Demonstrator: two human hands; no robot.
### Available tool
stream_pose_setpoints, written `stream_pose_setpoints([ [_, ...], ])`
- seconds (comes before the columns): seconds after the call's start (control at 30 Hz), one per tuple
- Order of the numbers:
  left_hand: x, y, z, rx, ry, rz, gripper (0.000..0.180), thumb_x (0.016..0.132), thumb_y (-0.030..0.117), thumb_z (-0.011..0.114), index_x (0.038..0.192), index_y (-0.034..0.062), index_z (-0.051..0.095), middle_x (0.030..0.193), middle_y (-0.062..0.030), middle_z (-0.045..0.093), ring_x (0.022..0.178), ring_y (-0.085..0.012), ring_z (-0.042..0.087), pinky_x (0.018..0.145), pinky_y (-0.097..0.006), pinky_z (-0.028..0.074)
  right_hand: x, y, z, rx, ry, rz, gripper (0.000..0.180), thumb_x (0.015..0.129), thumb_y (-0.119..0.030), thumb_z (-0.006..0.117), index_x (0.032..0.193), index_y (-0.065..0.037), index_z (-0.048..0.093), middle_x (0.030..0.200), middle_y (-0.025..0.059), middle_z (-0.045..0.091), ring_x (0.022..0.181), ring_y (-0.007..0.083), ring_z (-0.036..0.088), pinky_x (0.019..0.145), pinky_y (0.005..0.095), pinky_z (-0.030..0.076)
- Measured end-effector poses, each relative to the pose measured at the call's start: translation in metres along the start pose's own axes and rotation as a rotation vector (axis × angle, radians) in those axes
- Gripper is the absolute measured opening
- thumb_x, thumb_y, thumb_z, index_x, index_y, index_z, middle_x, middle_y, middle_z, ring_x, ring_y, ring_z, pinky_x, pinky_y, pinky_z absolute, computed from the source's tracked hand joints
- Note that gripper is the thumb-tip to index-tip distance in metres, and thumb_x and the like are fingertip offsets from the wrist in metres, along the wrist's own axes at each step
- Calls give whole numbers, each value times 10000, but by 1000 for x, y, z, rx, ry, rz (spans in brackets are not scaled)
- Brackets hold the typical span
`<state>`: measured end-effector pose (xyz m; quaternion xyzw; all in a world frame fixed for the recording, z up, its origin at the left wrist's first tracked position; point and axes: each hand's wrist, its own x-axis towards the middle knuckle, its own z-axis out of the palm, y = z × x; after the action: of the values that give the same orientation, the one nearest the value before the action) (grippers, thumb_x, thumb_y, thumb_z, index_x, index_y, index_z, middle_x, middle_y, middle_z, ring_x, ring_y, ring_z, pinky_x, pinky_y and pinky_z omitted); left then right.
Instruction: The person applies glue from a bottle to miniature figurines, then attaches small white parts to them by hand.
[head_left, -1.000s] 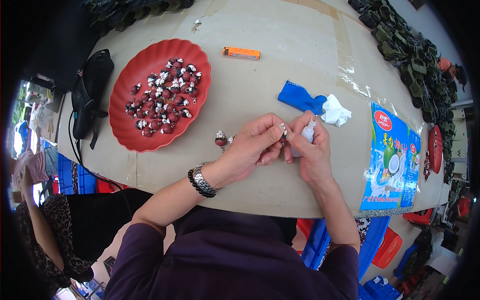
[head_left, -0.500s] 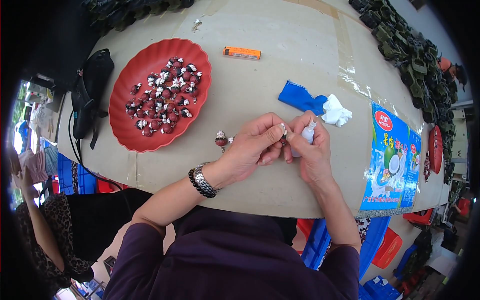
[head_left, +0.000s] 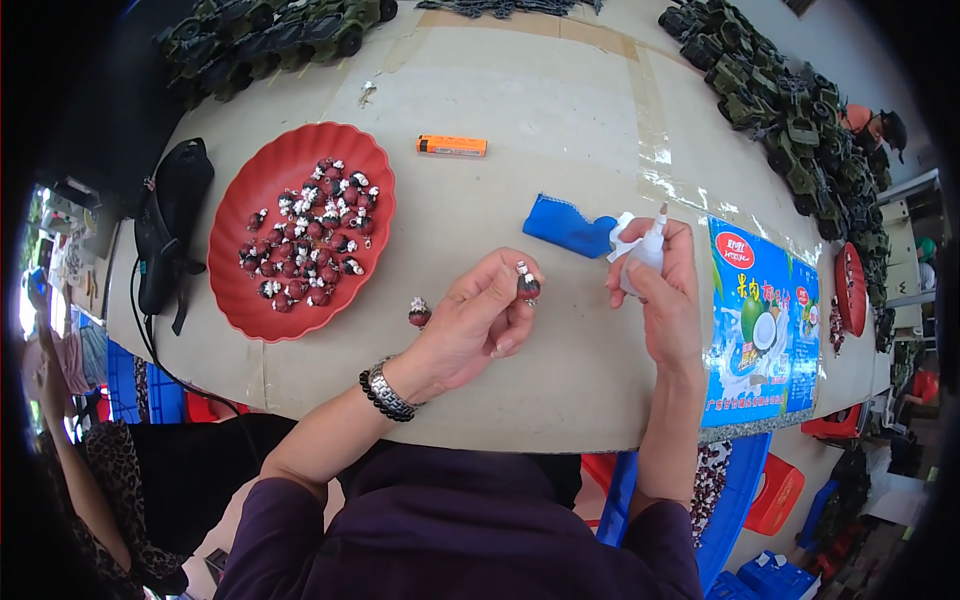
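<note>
Left hand (head_left: 478,315) tight on round charm (head_left: 528,287) — maroon, white-topped; right hand (head_left: 668,305) around white bottle (head_left: 646,255)

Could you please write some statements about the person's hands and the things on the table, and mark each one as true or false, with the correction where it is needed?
1. The left hand and the right hand are apart. True.
2. The left hand holds a small red-and-black trinket. True.
3. The right hand is empty. False: it holds a white squeeze bottle.
4. The red dish stands to the left of the blue cloth. True.
5. The orange stick lies in the red dish. False: it lies on the table.
6. The silver wristband is on the right wrist. False: it is on the left.
</note>
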<state>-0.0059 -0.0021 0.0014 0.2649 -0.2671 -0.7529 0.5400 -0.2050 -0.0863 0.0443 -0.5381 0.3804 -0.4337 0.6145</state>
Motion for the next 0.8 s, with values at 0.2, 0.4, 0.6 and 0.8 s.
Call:
stream_pose_setpoints([
  [0.2,0,1,4,-51,-10,1,331,998,419,404,1038,94,451,828,-59,549,525,-109,465,482,-242,353,6,-2,-14,-319,47,-58,272,822,6,622,1072,-14,517,965,74,596,769,117,591,634,241,488],
  [0.4,0,-1,0,-34,-69,-26,360,993,429,406,1056,78,450,902,-71,594,533,-122,487,486,-248,370,5,2,-6,-531,214,-37,251,756,9,715,979,-12,601,855,72,641,701,117,599,585,238,484],
  [0.6,-1,1,1,-30,-107,-31,352,1010,405,380,1072,68,460,928,-72,575,571,-99,488,502,-225,392,7,7,-5,-580,235,2,215,751,-4,721,940,-13,618,812,77,648,658,115,587,561,240,475],
  [0.8,-1,-1,-1,-22,-130,-19,337,1012,392,387,1075,69,460,932,-72,573,570,-100,484,510,-227,397,5,7,-3,-567,247,-11,212,752,-9,718,939,-8,618,819,74,646,659,114,585,551,238,473],
])
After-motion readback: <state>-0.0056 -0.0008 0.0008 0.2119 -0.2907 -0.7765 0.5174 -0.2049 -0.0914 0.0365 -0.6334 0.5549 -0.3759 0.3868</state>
